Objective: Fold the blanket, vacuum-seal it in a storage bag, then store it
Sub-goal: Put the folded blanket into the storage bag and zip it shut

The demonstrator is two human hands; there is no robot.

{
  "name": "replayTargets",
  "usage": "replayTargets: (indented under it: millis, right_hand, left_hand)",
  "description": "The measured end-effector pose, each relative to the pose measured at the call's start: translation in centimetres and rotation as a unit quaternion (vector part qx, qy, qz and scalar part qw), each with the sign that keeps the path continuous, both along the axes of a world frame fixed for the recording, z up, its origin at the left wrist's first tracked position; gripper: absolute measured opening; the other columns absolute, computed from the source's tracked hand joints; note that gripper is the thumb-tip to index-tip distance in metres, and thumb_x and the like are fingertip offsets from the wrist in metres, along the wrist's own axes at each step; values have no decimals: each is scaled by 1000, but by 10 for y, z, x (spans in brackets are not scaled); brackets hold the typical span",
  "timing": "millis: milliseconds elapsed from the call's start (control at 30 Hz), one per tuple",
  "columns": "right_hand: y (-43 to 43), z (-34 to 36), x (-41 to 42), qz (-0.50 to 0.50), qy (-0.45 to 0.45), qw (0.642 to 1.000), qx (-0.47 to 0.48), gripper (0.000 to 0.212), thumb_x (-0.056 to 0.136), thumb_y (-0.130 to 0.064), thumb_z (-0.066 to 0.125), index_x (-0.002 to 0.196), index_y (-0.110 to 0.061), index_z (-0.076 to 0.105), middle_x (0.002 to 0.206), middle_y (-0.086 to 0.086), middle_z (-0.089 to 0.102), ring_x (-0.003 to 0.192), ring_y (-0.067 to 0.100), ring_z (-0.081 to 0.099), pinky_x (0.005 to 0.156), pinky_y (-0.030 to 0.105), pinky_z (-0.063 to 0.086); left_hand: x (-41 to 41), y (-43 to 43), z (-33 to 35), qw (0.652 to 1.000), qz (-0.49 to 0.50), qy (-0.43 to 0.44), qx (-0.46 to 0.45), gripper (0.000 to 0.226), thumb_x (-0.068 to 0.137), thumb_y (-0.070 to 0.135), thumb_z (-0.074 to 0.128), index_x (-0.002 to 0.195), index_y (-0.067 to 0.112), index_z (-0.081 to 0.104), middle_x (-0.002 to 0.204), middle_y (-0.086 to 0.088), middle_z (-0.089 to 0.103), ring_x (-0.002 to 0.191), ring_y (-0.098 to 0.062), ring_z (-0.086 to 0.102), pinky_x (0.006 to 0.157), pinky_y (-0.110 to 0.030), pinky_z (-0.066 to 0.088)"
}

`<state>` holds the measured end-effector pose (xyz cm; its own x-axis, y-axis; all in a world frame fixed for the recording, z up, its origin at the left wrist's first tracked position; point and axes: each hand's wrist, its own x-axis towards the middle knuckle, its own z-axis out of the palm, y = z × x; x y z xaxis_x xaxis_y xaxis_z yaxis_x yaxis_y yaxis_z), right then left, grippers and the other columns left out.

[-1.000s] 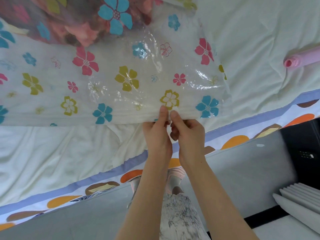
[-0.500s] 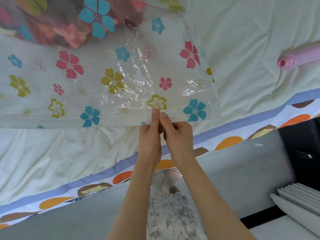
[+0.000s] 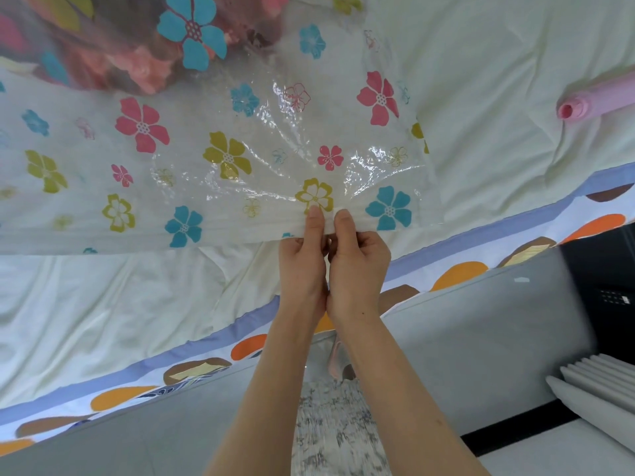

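No readable text, label or number; only illegibly small white marks on the black panel (image 3: pixel 613 298) at right.

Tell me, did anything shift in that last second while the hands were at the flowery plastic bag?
Barely. The left hand and right hand keep pinching the near edge of the storage bag and have crept slightly rightward along it. The right thumb now sits nearer the blue flower. The bag, the blanket inside and the pink tube on the bed stayed put.
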<state>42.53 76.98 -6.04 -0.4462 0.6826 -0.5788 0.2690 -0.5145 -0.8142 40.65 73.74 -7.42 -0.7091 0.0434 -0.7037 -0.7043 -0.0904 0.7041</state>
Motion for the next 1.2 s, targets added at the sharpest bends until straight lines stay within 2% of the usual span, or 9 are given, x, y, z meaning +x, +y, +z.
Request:
replayTargets:
  millis: [133, 233, 333, 633, 833, 967, 1033, 1100, 1200]
  right_hand:
    - [-3, 0, -2, -25, 1, 1000, -12, 52, 93, -19, 58, 43, -20, 48, 43, -10, 49, 46, 6, 48, 56, 25, 44]
    - [-3, 3, -3, -35, 4, 999, -15, 58, 94, -18, 57, 36, -23, 50, 43, -12, 50, 46, 4, 50, 56, 22, 45]
    - [-1, 4, -3, -62, 3, 998, -16, 49, 93, -15, 58, 45, -19, 48, 43, -14, 50, 44, 1, 48, 51, 17, 43]
    - [24, -4, 1, -122, -29, 992, 8, 46, 92, -17, 61, 53, -10, 38, 42, -9, 34, 42, 8, 28, 45, 19, 31]
    - [31, -5, 6, -109, -30, 993, -19, 43, 91, -19, 62, 55, -10, 39, 44, -6, 34, 43, 9, 27, 44, 21, 28]
    - [45, 1, 11, -74, -35, 994, -69, 30, 90, -32, 63, 68, -13, 56, 52, -2, 44, 47, 9, 36, 44, 20, 31]
    - [53, 2, 11, -71, -28, 995, -65, 22, 90, -27, 64, 74, -11, 61, 54, -1, 46, 47, 8, 38, 44, 20, 32]
    - [58, 2, 11, -68, -30, 996, -49, 21, 89, -21, 66, 74, -8, 62, 49, -6, 47, 44, 6, 38, 43, 18, 32]
    - [61, 3, 13, -47, -40, 998, -25, 25, 89, -21, 65, 71, -6, 62, 44, -8, 46, 42, 6, 36, 42, 17, 33]
  left_hand:
    - [0, -1, 1, 1000, -2, -1, 1, 51, 93, 38, 54, 52, 12, 37, 52, -4, 37, 57, -19, 40, 59, -33, 39]
    - [-1, 0, 0, 1000, 7, -1, 6, 51, 93, 36, 55, 49, 14, 39, 48, -1, 40, 56, -17, 42, 62, -34, 41]
    - [-1, 1, 1, 1000, 15, -2, 19, 53, 93, 33, 55, 44, 20, 44, 47, 1, 41, 54, -16, 40, 60, -32, 41]
    - [-4, 1, 1, 993, 58, 51, 85, 33, 97, 16, 50, 64, 20, 47, 44, 15, 38, 46, -3, 33, 54, -17, 39]
    - [-5, 0, -4, 992, 79, 38, 91, 29, 96, 17, 52, 68, 20, 44, 45, 11, 30, 50, -9, 26, 55, -20, 36]
    - [-3, -1, -10, 992, 76, 27, 94, 20, 94, 21, 55, 75, 17, 51, 53, 5, 31, 55, -12, 24, 58, -25, 31]
    - [-1, 3, -10, 990, 82, 5, 114, 14, 93, 25, 55, 89, 13, 60, 65, 2, 49, 56, -11, 36, 59, -24, 38]
    - [1, 8, -8, 987, 81, -18, 138, 22, 92, 29, 56, 102, 10, 62, 82, -2, 64, 65, -14, 53, 64, -24, 48]
    - [4, 22, -4, 990, 73, -7, 119, 17, 88, 17, 63, 102, 8, 64, 96, -6, 68, 81, -16, 62, 67, -24, 51]
